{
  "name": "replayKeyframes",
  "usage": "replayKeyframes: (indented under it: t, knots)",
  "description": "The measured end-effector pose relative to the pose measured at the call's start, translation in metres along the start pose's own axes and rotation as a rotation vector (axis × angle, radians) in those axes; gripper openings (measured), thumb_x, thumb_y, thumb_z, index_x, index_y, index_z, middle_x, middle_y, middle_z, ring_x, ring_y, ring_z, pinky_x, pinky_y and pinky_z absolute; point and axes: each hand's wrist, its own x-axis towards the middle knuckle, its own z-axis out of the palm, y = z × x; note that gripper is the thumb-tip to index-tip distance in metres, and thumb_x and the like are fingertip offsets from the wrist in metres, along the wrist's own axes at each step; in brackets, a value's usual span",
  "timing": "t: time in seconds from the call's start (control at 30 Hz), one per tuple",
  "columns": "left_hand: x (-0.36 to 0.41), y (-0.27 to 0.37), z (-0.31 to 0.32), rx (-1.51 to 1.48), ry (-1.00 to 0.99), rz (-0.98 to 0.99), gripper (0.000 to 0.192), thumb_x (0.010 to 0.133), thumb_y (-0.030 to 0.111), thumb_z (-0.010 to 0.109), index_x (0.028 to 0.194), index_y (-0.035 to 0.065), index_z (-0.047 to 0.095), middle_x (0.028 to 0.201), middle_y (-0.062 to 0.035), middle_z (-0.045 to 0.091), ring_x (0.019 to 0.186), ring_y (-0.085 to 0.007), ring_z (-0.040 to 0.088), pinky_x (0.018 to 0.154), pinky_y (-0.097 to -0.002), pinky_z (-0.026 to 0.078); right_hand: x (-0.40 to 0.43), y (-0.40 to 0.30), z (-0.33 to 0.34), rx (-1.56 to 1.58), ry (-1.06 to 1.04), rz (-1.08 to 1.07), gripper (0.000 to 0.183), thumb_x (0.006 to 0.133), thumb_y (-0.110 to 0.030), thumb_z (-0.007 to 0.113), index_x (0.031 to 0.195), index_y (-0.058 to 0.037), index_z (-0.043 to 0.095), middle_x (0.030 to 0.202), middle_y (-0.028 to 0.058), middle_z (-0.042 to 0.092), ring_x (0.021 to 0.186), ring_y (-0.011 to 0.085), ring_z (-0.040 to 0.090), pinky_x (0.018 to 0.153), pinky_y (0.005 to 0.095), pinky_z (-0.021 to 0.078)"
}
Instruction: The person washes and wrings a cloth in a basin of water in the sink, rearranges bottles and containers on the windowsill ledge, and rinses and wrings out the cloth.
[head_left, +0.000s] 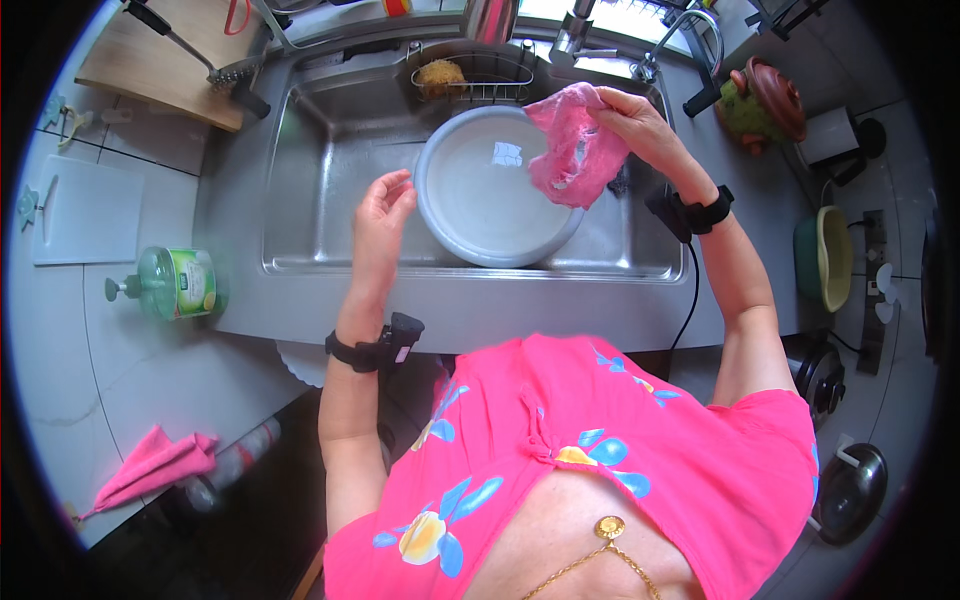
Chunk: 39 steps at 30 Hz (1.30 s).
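From my right hand (637, 129) hangs a wet-looking pink cloth (574, 150) with worn holes in it, pinched at its upper corner. It covers the right part of a round white basin (442, 238), which sits in the stainless steel sink (352, 161). Clear water seems to fill the basin, with a bright window reflection on it. My left hand (385, 214) is held just left of the basin's rim, fingers loosely curled with a gap to the thumb and nothing in them.
A wire rack (495, 82) with a yellow scrubber (440, 77) hangs at the sink's back, near the faucet (571, 37). Left are a soap pump bottle (169, 283), a wooden board (161, 56) and another pink cloth (157, 469). A lidded clay pot (759, 105) stands right.
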Motion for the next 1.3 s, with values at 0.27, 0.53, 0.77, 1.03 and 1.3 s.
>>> replayKeyframes:
  t: [0.27, 0.53, 0.77, 1.03, 1.3]
  knots:
    - [-0.007, -0.005, 0.002, -0.019, 0.042, -0.033, 0.032, 0.090, 0.009, 0.055, 0.120, -0.0035, 0.052, 0.111, -0.0097, 0.055, 0.104, -0.0143, 0.053, 0.089, -0.0283, 0.047, -0.005, -0.007, 0.023, -0.553, -0.215, -0.466, 0.011, 0.084, -0.008, 0.057, 0.092, -0.0017, 0.059, 0.084, 0.0126, 0.058, 0.079, 0.0277, 0.058, 0.069, 0.0347, 0.0480]
    - [-0.002, 0.005, 0.012, 0.006, -0.005, -0.037, 0.032, 0.090, 0.009, 0.055, 0.119, -0.0032, 0.052, 0.110, -0.0097, 0.055, 0.103, -0.0140, 0.053, 0.088, -0.0279, 0.047, -0.032, 0.057, 0.036, -0.775, -0.576, -0.131, 0.022, 0.085, -0.020, 0.056, 0.100, -0.0039, 0.059, 0.089, 0.0161, 0.063, 0.090, 0.0323, 0.060, 0.077, 0.0417, 0.0491]
    - [-0.004, 0.011, 0.014, -0.005, -0.060, -0.003, 0.028, 0.086, 0.006, 0.057, 0.112, -0.0024, 0.056, 0.117, -0.0095, 0.054, 0.107, -0.0176, 0.054, 0.090, -0.0301, 0.044, -0.043, 0.071, 0.023, -0.704, -0.495, -0.048, 0.021, 0.085, -0.018, 0.057, 0.098, -0.0022, 0.060, 0.082, 0.0177, 0.064, 0.084, 0.0351, 0.062, 0.074, 0.0438, 0.0497]
    - [-0.044, 0.028, -0.020, 0.086, -0.027, 0.066, 0.020, 0.085, 0.004, 0.058, 0.105, 0.0000, 0.056, 0.122, -0.0123, 0.049, 0.102, -0.0195, 0.055, 0.084, -0.0304, 0.048, -0.033, 0.063, 0.003, -0.826, -0.629, 0.212, 0.035, 0.087, -0.021, 0.057, 0.116, -0.0022, 0.057, 0.100, 0.0192, 0.062, 0.094, 0.0332, 0.060, 0.083, 0.0398, 0.0473]
    - [-0.053, 0.015, -0.053, 0.065, 0.049, -0.011, 0.022, 0.082, 0.003, 0.060, 0.103, -0.0004, 0.056, 0.122, -0.0137, 0.050, 0.106, -0.0236, 0.054, 0.089, -0.0331, 0.045, 0.009, 0.070, 0.027, -0.841, -0.655, 0.213, 0.035, 0.087, -0.020, 0.057, 0.117, -0.0034, 0.056, 0.095, 0.0184, 0.062, 0.093, 0.0328, 0.061, 0.082, 0.0397, 0.0477]
